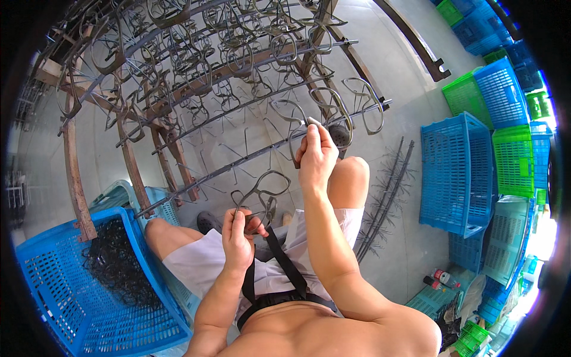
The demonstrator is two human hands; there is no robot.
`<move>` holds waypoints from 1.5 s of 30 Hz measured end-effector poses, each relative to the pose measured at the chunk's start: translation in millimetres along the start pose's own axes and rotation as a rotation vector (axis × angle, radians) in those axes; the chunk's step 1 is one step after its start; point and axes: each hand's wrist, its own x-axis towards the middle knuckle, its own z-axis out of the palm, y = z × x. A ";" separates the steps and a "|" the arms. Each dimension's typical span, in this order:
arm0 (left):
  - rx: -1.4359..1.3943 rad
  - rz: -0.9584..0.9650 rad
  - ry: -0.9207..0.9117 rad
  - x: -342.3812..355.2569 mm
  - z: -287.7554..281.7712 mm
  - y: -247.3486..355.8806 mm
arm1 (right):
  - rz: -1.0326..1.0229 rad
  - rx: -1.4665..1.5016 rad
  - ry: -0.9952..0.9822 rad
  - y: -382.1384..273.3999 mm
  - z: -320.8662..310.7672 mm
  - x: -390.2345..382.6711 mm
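Note:
My left hand (239, 241) is closed around dark eyeglass frames (260, 190) in front of my lap; more than one seems to be bunched there. My right hand (318, 156) reaches forward and pinches another dark eyeglass frame (291, 143) near the right end of the nearest rod (238, 162). Whether that frame still touches its hook is hard to see. Thin bent wire hooks stick out along this rod, many of them bare. Several eyeglass frames (339, 110) hang at its right end, just past my right hand.
A wooden rack (128, 160) with rods full of eyeglass frames stands ahead. At left, a blue basket (59, 279) holds a tangled dark pile (116, 262). Hooked rods (386, 202) lie on the floor at right, beside blue crates (443, 172) and green crates (513, 160). Bottles (443, 277) lie lower right.

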 end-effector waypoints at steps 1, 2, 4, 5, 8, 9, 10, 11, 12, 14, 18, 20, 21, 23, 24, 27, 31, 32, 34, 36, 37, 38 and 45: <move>0.014 -0.001 -0.008 -0.9 0.8 0.3 | 0.001 0.012 -0.016 0.6 -0.8 1.0; 0.027 -0.003 -0.016 -2.4 2.6 1.3 | 0.002 0.024 -0.032 1.1 -1.6 1.8; 0.063 -0.019 -0.035 -3.9 2.7 2.0 | 0.000 0.030 -0.053 2.5 -0.7 1.9; 0.085 -0.034 -0.047 -4.8 1.0 1.3 | -0.004 0.026 -0.056 2.9 0.2 0.8; 0.088 -0.080 -0.072 -7.5 -3.6 0.7 | -0.018 -0.031 -0.061 2.2 5.5 -5.6; 0.099 -0.094 -0.065 -10.2 -4.6 0.7 | -0.019 -0.058 -0.063 2.8 6.9 -8.2; 0.111 -0.108 -0.057 -12.2 -4.9 1.0 | -0.067 -0.144 -0.070 5.0 7.5 -9.4; 0.077 -0.117 -0.057 -13.7 -4.5 2.0 | -0.115 -0.230 -0.078 7.8 7.7 -10.5; 0.093 -0.105 -0.064 -15.0 -5.2 2.1 | -0.165 -0.316 -0.090 8.7 9.8 -11.2; 0.125 -0.082 -0.079 -18.8 -7.9 1.5 | -0.217 -0.403 -0.116 5.9 11.5 -14.0; 0.058 -0.085 -0.090 -24.0 -18.6 0.1 | -0.326 -0.513 -0.131 2.3 13.0 -13.8; 0.079 -0.088 -0.097 -25.7 -20.2 2.3 | -0.332 -0.529 -0.132 3.2 11.6 -13.1; 0.087 -0.088 -0.102 -25.9 -20.6 3.1 | -0.313 -0.509 -0.126 3.3 11.8 -13.0; 0.090 -0.075 -0.117 -25.7 -20.7 2.8 | -0.286 -0.498 -0.116 2.5 11.2 -12.1; 0.090 -0.067 -0.127 -25.4 -20.4 3.2 | -0.280 -0.507 -0.111 0.0 10.8 -11.1; 0.084 -0.035 -0.151 -24.8 -19.3 4.6 | -0.265 -0.522 -0.106 -1.7 7.3 -4.5; 0.054 -0.003 -0.185 -22.1 -24.3 3.2 | 0.002 -0.271 -0.257 -7.5 -6.7 -5.9; 0.034 -0.006 -0.201 -22.4 -23.6 4.6 | -0.221 -0.509 -0.186 -7.2 -11.5 -11.8; 0.039 -0.001 -0.192 -26.2 -24.2 5.8 | -0.669 -0.969 -0.044 -2.8 -16.6 -30.7; 0.086 0.004 -0.163 -30.1 -22.5 6.5 | -0.673 -0.975 -0.143 -16.9 -18.5 -73.6; 0.104 0.008 -0.163 -30.7 -19.7 7.1 | -0.618 -0.848 -0.362 -22.1 -22.0 -87.1; 0.117 0.013 -0.180 -30.3 -17.4 7.3 | -0.555 -0.713 -0.576 -24.8 -25.6 -99.0; 0.568 0.207 -0.091 -34.1 -8.3 32.0 | -0.661 -0.866 -0.407 -27.3 -7.8 -102.9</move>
